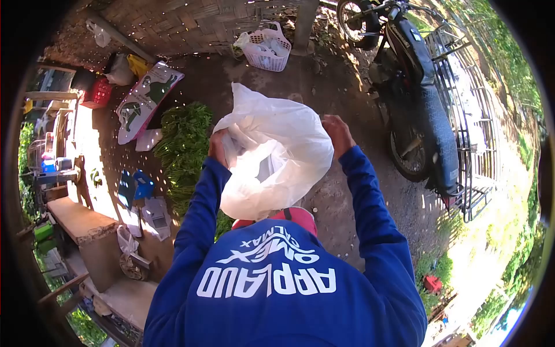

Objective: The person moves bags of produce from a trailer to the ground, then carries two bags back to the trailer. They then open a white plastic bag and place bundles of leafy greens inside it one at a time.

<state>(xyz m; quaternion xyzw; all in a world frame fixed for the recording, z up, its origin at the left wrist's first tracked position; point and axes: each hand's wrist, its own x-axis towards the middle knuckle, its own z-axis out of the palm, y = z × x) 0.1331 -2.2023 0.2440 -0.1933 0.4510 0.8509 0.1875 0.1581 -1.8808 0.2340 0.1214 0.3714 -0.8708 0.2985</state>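
A large white plastic sack (289, 124) hangs in front of me with its mouth open toward me, so the bright inside shows. My left hand (219, 147) is closed on the left side of its rim, the fingers partly hidden by the plastic. On the opposite side my right hand (338, 134) grips the rim in a closed fist. Just left of the sack, a heap of leafy green vegetables (185, 136) with long stems lies on the ground.
A parked motorcycle (416, 87) stands at right beside a bamboo rack (477, 115). Ahead is a white plastic basket (266, 55) holding plastic bags. At left are a printed sack (147, 101), a red crate (97, 93), a blue object (136, 186) and a wooden bench (81, 220).
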